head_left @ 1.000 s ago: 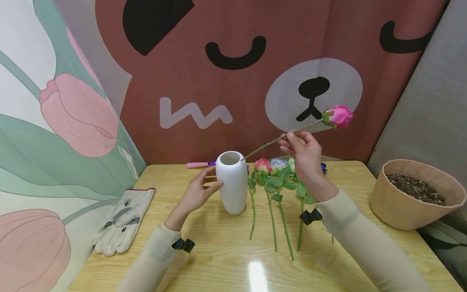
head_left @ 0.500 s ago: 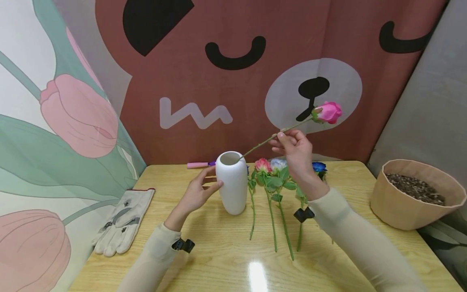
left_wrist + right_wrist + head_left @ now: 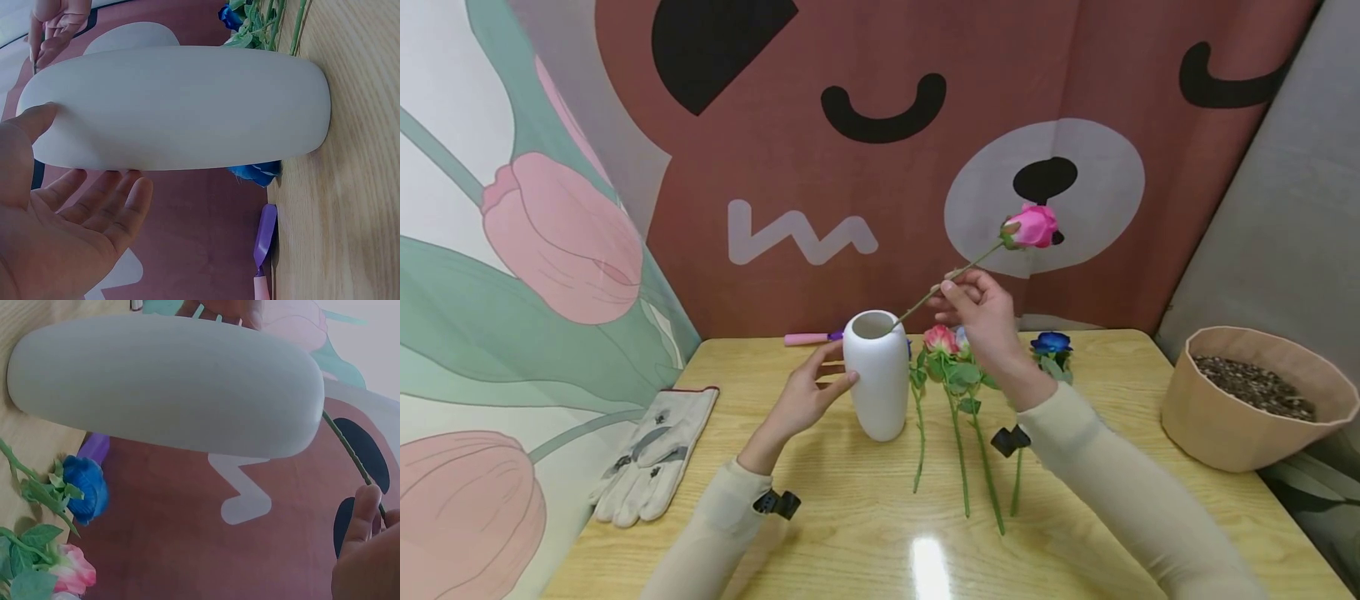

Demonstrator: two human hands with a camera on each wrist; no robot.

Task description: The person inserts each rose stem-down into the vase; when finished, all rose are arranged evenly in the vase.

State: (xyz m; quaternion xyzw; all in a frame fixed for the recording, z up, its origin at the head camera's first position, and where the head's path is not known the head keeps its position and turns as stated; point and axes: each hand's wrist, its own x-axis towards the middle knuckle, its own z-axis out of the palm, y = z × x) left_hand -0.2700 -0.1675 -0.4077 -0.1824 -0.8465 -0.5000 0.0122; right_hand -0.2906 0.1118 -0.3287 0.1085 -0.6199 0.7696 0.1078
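Note:
A tall white vase (image 3: 876, 392) stands upright on the wooden table. My left hand (image 3: 805, 396) holds it by the upper left side, thumb on the near face and fingers behind; the left wrist view shows this hand (image 3: 81, 212) close up. Between thumb and fingertips, my right hand (image 3: 988, 325) pinches the stem of a pink rose (image 3: 1032, 227). The rose slants up to the right, its lower stem end at the vase's mouth. In the right wrist view the stem (image 3: 347, 447) runs from the rim to the right hand (image 3: 369, 550); the rose's bloom is out of that view.
Right of the vase lie several flowers, among them a red-pink rose (image 3: 940, 339) and a blue rose (image 3: 1051, 342). A purple and pink tool (image 3: 808, 339) lies behind the vase. Work gloves (image 3: 655, 458) rest at left, a soil-filled tan pot (image 3: 1217, 425) at right.
My right hand has moved left and slightly down with the pink rose, which now stands steeper, its stem end at the vase's mouth. The left hand and vase have stayed put.

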